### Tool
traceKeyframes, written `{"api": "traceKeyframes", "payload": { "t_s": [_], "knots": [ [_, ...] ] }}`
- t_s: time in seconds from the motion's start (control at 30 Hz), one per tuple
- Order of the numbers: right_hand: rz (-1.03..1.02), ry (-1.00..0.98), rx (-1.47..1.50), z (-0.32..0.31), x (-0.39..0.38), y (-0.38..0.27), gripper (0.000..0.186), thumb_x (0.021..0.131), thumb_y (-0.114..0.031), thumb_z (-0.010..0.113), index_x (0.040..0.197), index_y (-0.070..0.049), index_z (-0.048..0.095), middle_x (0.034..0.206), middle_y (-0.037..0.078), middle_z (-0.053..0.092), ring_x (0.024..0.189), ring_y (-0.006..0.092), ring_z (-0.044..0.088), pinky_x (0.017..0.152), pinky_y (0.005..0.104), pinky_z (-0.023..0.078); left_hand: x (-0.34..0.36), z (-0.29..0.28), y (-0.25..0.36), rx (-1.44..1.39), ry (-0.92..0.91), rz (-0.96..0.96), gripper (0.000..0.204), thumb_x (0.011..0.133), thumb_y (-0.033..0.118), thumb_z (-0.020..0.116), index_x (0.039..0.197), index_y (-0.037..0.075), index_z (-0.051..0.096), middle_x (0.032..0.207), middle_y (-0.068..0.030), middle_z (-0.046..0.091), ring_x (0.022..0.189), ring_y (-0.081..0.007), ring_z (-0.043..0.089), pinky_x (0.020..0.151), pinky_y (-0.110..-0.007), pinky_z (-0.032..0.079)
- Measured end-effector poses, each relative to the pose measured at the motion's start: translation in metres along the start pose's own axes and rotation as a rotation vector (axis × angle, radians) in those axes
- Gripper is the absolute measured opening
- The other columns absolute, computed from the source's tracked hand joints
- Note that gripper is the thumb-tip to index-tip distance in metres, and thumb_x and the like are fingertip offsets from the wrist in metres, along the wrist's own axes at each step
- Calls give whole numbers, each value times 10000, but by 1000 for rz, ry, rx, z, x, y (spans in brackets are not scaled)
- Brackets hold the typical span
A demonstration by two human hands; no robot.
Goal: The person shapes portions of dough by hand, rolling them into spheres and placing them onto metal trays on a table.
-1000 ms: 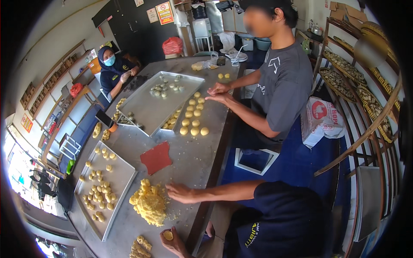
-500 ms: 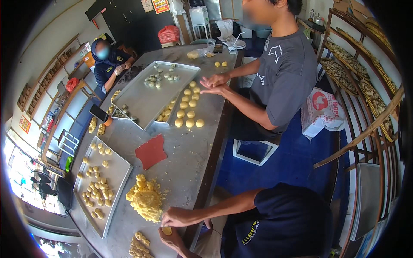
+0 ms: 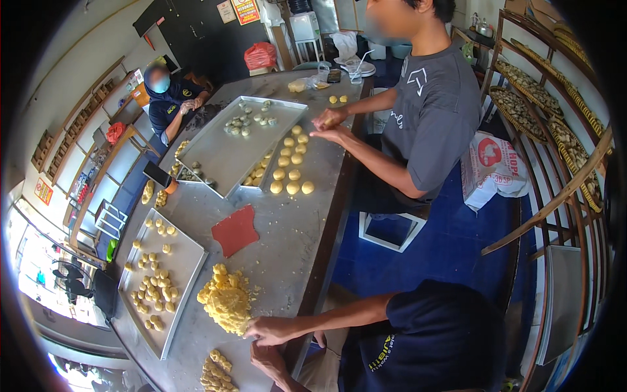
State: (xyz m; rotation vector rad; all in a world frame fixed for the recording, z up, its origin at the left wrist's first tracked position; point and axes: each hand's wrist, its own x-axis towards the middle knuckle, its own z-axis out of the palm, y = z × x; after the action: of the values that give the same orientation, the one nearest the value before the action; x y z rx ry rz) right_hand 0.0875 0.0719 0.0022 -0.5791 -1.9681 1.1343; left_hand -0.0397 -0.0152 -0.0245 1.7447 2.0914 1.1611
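Note:
My right hand (image 3: 271, 330) reaches to the near edge of a crumbly yellow dough mound (image 3: 223, 300), its fingers bent and close together; what is between them is too small to tell. Just below it, my left hand (image 3: 269, 360) is curled closed. The yellow dough piece it held a moment earlier is now hidden. Small shaped dough pieces (image 3: 217, 374) lie heaped on the metal table (image 3: 281, 261) near my left hand. Beyond the mound is a red sheet (image 3: 235, 230), and to the left a tray (image 3: 196, 261) holds several small dough pieces.
Across the table, a large metal tray (image 3: 225, 153) rests above other dough pieces, beside rows of yellow dough balls (image 3: 285, 162). A seated co-worker in grey (image 3: 434, 117) works their hands together; another (image 3: 171, 98) sits at the far left. A phone (image 3: 157, 174) stands on the table.
My right hand has moved from over my left hand to the mound's edge. My left hand has turned, and its dough piece is out of sight. The whole view has shifted slightly.

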Motion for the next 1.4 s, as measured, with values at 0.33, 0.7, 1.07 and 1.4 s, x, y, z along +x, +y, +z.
{"api": "traceKeyframes", "payload": {
  "t_s": [0.33, 0.7, 1.07, 1.4],
  "knots": [
    [106, 308, -553, -63, -22, 79, 307, 813, 27, 568, 1106, 10, 659, 1228, 167, 603, 1029, 329, 630, 899, 427, 524, -4, -4, -19, -595, 125, -128, 552, 1049, 447, 405, 786, -4, 583, 601, -45, 490, 532, -146, 412, 545, -316, 363],
    [47, 301, -553, -64, -30, 73, 222, 864, -19, 593, 1079, 23, 620, 1284, 188, 549, 1150, 353, 562, 979, 412, 480, 1, -16, -2, -599, -45, -310, 380, 1048, 401, 427, 981, 58, 575, 775, 2, 479, 647, -71, 387, 570, -212, 332],
    [48, 313, -468, -66, -28, 67, 170, 853, -16, 599, 1008, 22, 654, 1265, 187, 569, 1132, 355, 570, 955, 418, 484, -9, -23, -16, -10, 43, 228, 281, 1007, 272, 512, 898, 17, 554, 807, -114, 563, 676, -268, 499, 690, -392, 447],
    [111, 299, -413, -72, -29, 52, 209, 821, -20, 618, 1018, 22, 673, 1241, 197, 585, 1096, 385, 581, 947, 428, 485, -19, -54, -3, -22, 153, -180, 100, 969, 82, 512, 939, 7, 571, 1038, -177, 703, 905, -362, 681, 767, -430, 523]
  ]
}}
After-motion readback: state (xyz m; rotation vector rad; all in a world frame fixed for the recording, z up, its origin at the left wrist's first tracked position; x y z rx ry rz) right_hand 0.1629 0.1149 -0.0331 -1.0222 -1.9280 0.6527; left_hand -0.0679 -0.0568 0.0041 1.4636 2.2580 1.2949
